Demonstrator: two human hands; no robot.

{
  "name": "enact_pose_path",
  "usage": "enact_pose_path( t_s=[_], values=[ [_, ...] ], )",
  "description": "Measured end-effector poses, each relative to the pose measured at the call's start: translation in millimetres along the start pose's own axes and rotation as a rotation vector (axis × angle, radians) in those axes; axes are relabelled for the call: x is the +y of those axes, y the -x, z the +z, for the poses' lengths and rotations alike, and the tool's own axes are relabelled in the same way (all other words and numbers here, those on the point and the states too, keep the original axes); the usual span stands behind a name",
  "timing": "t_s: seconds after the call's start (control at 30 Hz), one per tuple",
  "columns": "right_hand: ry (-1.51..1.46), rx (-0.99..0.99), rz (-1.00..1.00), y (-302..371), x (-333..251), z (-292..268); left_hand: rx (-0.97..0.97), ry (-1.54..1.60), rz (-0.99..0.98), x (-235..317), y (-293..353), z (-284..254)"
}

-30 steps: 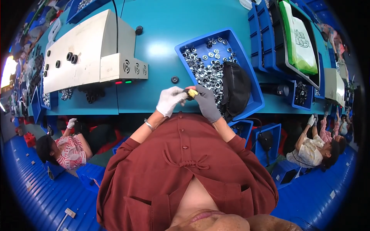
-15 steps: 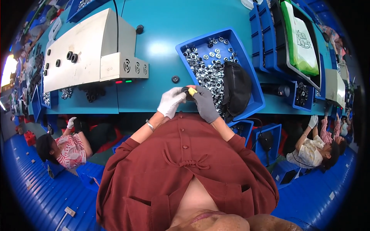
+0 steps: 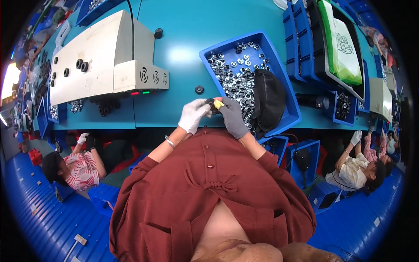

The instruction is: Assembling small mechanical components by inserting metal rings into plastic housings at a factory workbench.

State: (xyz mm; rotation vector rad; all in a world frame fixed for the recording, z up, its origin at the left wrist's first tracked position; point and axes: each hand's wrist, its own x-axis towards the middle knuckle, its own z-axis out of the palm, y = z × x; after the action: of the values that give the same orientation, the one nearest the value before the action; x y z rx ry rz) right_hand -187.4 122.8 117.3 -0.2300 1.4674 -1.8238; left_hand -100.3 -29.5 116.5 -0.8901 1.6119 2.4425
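Note:
My left hand (image 3: 192, 117), in a white glove, pinches a small black round part (image 3: 210, 104) in front of my body at the table's near edge. On the other side of that part is my right hand (image 3: 234, 118), in a grey glove. Its fingers are closed on a small yellow piece (image 3: 218, 104), which touches the black part; whether it is cloth or something else I cannot tell. A similar black round part (image 3: 199, 89) lies on the table just beyond my hands.
Right of my hands, a blue bin (image 3: 273, 48) holds many shiny metal parts and a black pouch (image 3: 269, 102). A cream machine box (image 3: 98, 52) with black rings on top stands left. Stacked blue trays (image 3: 297, 41) are at the right. Co-workers sit on both sides.
Both hands stay in nearly the same place. The yellow piece has shifted slightly against the black round part, with a small turn of the fingers.

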Motion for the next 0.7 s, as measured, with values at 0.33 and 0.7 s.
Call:
enact_pose_path(
  t_s=[0.33, 0.7],
  values=[
    [0.572, 0.060, -0.324, 2.6, -20.2, 6.4, -0.046, 0.242, -0.109, 17.6, 4.3, 11.2],
    [0.340, 0.094, -0.204, 1.0, -32.9, 5.1, -0.197, 0.540, -0.074, 14.5, 1.8, 3.1]
  ],
)
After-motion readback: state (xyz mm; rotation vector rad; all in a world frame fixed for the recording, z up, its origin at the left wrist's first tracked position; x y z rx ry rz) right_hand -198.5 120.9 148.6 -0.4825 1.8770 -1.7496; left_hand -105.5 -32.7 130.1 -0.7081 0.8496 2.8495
